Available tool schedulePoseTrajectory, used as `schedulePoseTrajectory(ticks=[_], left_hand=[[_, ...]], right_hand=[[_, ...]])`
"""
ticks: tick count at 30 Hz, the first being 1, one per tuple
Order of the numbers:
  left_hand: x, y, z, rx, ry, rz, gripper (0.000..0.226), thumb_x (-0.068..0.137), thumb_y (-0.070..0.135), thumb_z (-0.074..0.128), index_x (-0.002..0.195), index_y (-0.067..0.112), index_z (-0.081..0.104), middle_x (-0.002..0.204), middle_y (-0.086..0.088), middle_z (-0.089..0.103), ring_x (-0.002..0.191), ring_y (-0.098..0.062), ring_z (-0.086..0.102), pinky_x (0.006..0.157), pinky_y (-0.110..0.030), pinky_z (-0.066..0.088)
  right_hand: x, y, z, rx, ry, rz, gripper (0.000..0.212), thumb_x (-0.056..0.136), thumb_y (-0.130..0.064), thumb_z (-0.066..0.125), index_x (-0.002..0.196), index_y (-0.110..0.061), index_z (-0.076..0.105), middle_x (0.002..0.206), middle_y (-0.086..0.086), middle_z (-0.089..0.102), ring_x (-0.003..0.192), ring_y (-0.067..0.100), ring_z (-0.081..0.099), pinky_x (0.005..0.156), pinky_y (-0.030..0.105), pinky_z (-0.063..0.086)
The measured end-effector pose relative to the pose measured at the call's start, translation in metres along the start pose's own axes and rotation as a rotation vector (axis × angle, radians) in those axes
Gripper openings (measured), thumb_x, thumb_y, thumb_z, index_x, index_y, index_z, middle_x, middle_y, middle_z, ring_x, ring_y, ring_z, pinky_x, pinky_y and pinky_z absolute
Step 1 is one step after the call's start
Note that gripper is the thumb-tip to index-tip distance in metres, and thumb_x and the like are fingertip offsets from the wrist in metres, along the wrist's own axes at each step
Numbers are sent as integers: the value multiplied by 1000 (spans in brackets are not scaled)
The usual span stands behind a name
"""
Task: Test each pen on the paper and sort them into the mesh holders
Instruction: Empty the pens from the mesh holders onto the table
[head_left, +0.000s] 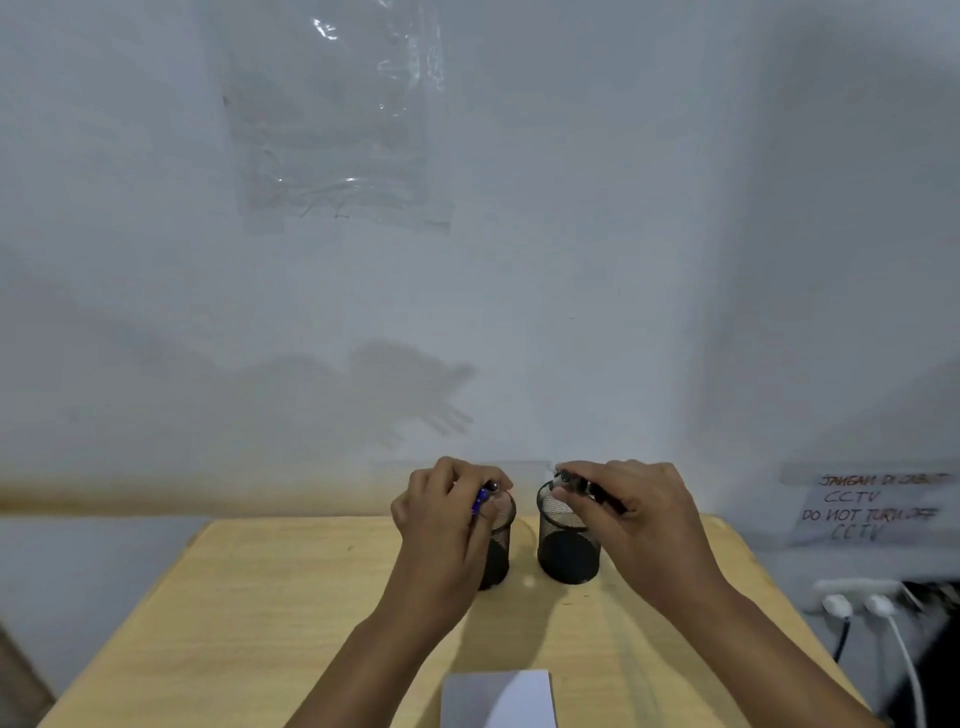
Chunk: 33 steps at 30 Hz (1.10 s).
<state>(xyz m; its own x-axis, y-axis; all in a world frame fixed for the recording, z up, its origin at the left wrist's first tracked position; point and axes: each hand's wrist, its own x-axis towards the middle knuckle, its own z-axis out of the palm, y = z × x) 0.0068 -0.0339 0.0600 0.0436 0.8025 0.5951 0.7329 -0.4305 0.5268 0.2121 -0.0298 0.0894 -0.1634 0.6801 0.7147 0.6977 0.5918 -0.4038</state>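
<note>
wall note (868, 506) — power strip (857, 597)

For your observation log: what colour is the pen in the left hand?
Blue pen, gripped by the left hand; head view.

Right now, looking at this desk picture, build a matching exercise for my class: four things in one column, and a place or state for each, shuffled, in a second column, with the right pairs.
Column 1
1. blue pen
2. black pen
3. white sheet of paper
4. right black mesh holder

Column 2
A. lies at the near edge of the wooden table
B. pinched in the left hand
C. stands under the right hand
D. held in the right hand

Pairs: 1-B, 2-D, 3-A, 4-C
</note>
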Motion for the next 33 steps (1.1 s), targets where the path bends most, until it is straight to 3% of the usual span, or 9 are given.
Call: schedulePoseTrajectory(ticks=[4, 7, 11, 14, 21, 24, 27, 30, 33], left_hand=[[-27, 2, -29, -44, 46, -48, 14, 96, 49, 34, 100, 51, 48, 101, 24, 49, 105, -1, 41, 87, -20, 24], [-46, -7, -50, -40, -18, -105, 18, 93, 59, 30, 98, 54, 47, 100, 24, 50, 106, 1, 42, 90, -19, 22], [-62, -24, -74, 35, -165, -249, 17, 101, 46, 38, 92, 43, 51, 91, 19, 56, 98, -5, 46, 92, -38, 30], [-68, -40, -90, -57, -261, -427, 21, 101, 46, 41, 92, 35, 56, 84, 11, 65, 90, -12, 56, 93, -48, 41], [-81, -73, -96, -327, -470, -663, 31, 100, 40, 50, 81, 15, 54, 76, -1, 46, 70, -17, 42, 69, -33, 33], [-89, -84, -89, -340, -498, -692, 33, 101, 38, 48, 78, 15, 48, 72, -1, 40, 65, -17, 36, 65, -33, 28], [-95, -90, -81, -343, -485, -721, 32, 101, 37, 49, 86, 10, 54, 74, -2, 52, 63, -14, 47, 66, -32, 36], [-102, -99, -73, -309, -439, -768, 37, 98, 42, 53, 119, 12, 58, 108, -1, 61, 94, -15, 61, 79, -31, 46], [-109, -108, -69, -181, -443, -760, 60, 95, 45, 56, 144, 14, 41, 135, -7, 50, 120, -23, 53, 91, -31, 42]], right_hand=[[-9, -35, 4, 72, -65, -18, 17, 86, -45, 63, 97, -34, 71, 62, -20, 58, 63, 3, 51, 71, 32, 42], [-17, -54, 19, 217, -151, 15, 12, 85, -40, 68, 94, -32, 72, 60, -12, 61, 58, 7, 53, 59, 30, 45], [-26, -75, 46, 362, -350, 164, 21, 83, -47, 66, 88, -28, 73, 62, -2, 66, 55, 11, 55, 58, 35, 48], [-29, -85, 69, 359, -469, 224, 21, 84, -43, 69, 81, -23, 73, 51, -10, 48, 49, 6, 38, 53, 31, 33], [-37, -95, 111, 498, -783, 475, 49, 84, -45, 71, 76, 3, 63, 60, 3, 34, 56, 15, 28, 52, 29, 20], [-42, -95, 129, 498, -879, 573, 40, 79, -47, 74, 70, -10, 60, 57, 2, 32, 53, 15, 27, 51, 28, 20], [-48, -95, 142, 450, -915, 665, 37, 80, -42, 76, 67, -13, 57, 53, 2, 34, 45, 12, 29, 45, 23, 22], [-56, -96, 152, 434, -920, 736, 39, 82, -41, 75, 66, -10, 57, 50, 2, 37, 35, 8, 28, 38, 19, 22], [-63, -97, 157, 461, -926, 788, 42, 83, -38, 75, 67, -1, 65, 52, 9, 57, 34, 11, 39, 41, 19, 30]])
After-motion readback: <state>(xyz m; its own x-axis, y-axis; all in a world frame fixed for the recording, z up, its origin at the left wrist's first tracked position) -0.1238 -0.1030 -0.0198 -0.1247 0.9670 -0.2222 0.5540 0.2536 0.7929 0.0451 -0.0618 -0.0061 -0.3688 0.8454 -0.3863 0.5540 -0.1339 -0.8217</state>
